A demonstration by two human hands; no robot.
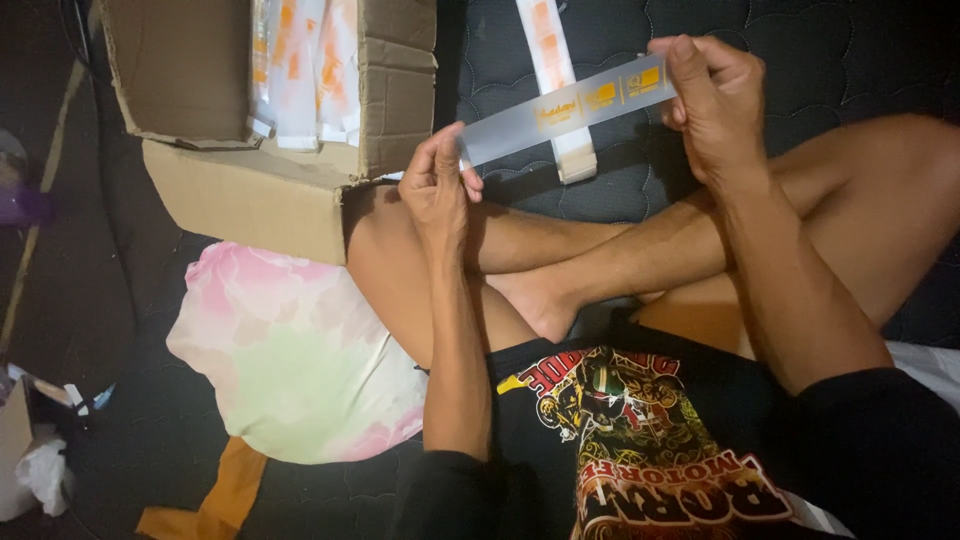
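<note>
Frosted plastic strip (565,108) pinched at both ends, left hand (437,185) low, right hand (712,105) high; cardboard box (250,195) beside my knee, similar strips inside I think.

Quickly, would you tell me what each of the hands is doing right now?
Left hand: closed, pinching one end of the flat translucent strip.
Right hand: closed on its other end.

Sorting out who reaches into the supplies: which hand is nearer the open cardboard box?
Left. The left hand pinches the strip's end right beside the cardboard box; the right hand holds the far end, well away.
</note>
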